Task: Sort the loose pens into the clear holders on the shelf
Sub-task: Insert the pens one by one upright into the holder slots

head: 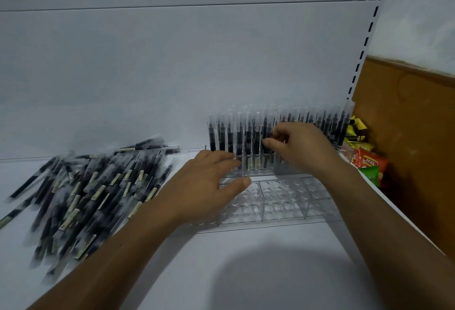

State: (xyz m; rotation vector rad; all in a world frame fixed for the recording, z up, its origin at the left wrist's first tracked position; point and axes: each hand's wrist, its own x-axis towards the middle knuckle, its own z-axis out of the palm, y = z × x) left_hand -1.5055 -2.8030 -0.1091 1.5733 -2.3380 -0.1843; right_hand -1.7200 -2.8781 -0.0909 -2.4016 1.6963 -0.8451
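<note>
A person's right hand (300, 148) is pinching a black pen (265, 129) between thumb and curled fingertips. The pen is standing upright in the rear rows of the clear holder (283, 202). The left hand (209, 182) is lying relaxed on the holder's left end, fingers stretched toward the feet of the pens and thumb pointing out across the front sockets; it is gripping nothing. Both bare forearms are reaching in over the white shelf (246, 272) on which the holder is sitting.

The standing pens (236, 134), dark barrels under frosted caps, are filling the holder's rear rows from end to end, packed side by side in front of the pale back panel (172, 63). The holder's front rows of round sockets are showing as bare clear plastic. Left of the holder and well apart from it, the loose pens (93, 186) are lying in a crisscrossed heap on the shelf, many carrying small pale labels. Right of the holder, past the shelf's edge, bright snack packets (368, 160) are sitting beside a brown board (413, 137). Above the holder's right end, a slotted upright (369, 26) is rising along the panel.
</note>
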